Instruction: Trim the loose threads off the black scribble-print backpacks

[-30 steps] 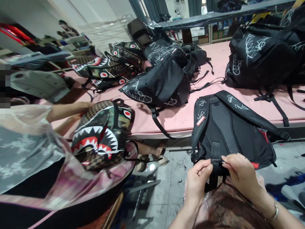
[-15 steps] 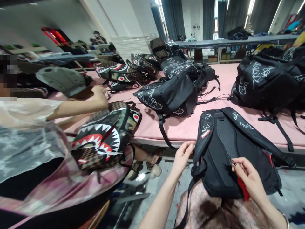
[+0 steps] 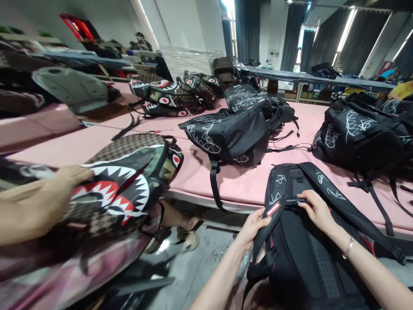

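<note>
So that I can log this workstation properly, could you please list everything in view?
Backpack: one, black, lower right at the table edge
Small tool: one, dark, over that backpack
Shark-mouth bag: one, multicoloured, left, by a co-worker
Black bags: at least two, mid-table
Bags with white line drawings: black, right, overlapping, count unclear
Camouflage bags: several, behind left
Moulded panel: one, grey-green, far left
Table: one, pink top, centre
Curtains: several, dark blue-grey, background
Co-worker's hand: one, blurred, left
Bracelet: one, silver, right wrist
Left hand: one, bare, fingers on a shoulder strap
Right hand: one, bare, holding the tool
</note>
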The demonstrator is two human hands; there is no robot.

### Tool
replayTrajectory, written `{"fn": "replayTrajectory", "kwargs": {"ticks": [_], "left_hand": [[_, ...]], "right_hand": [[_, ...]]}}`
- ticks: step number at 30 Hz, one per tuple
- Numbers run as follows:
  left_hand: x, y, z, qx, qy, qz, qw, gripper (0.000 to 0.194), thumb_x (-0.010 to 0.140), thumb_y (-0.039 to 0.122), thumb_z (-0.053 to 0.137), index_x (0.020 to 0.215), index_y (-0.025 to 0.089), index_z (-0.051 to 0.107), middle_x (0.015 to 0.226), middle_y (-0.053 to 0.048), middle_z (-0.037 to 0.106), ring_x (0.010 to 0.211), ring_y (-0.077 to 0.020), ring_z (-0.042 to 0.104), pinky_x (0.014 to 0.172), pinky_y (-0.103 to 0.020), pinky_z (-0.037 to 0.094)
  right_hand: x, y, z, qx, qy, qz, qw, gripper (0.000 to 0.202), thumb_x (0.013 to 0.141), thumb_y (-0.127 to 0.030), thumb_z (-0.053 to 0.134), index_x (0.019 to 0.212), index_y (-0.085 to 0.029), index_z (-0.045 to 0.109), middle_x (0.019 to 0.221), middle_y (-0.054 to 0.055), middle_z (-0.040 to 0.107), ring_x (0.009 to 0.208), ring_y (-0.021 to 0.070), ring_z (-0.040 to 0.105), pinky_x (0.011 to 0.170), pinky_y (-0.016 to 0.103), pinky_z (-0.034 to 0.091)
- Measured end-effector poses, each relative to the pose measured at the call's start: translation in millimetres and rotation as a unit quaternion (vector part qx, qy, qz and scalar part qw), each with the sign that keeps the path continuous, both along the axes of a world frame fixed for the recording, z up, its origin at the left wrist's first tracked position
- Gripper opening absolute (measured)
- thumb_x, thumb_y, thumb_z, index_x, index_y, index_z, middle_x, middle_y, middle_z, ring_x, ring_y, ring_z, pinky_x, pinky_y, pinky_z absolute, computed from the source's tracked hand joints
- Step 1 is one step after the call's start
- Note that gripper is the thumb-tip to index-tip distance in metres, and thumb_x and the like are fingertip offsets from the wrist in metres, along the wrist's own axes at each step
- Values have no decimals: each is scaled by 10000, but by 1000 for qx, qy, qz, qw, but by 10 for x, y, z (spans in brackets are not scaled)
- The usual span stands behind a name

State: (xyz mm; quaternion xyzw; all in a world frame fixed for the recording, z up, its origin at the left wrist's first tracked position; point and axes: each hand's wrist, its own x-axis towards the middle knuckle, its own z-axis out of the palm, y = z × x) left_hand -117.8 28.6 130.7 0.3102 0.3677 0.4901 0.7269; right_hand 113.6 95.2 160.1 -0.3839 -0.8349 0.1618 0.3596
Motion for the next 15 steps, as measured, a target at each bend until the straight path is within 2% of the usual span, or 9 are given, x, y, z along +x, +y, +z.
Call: {"fn": "replayTrajectory", "kwargs": {"ticks": [5,9,15], "left_hand": [[-61,-81,-13,17,-30,-4,999,474,650,297,716,1080,124,616,1033,-82,657,898,-200,594,815,-268,411],[-105,-76,25,19,-50,-27,998,505,678,343,688,1122,124,588,1098,-101,628,984,-241,566,872,-309,389],[-149,-49,30,-2,-73,-56,996,471,714,352,651,1123,131,577,1068,-103,627,1004,-265,554,875,-340,386]], "right_hand": [[-120,279,-68,31,-55,118,991,173,897,-288,480,1028,-212,563,979,90,566,963,235,528,822,426,455],[-156,369,-4,19,-93,172,981,172,905,-273,474,1040,-212,562,971,84,561,936,214,529,797,402,456],[-227,541,91,-16,-126,237,963,169,901,-267,490,1045,-213,559,973,77,553,914,199,526,789,384,442]]}}
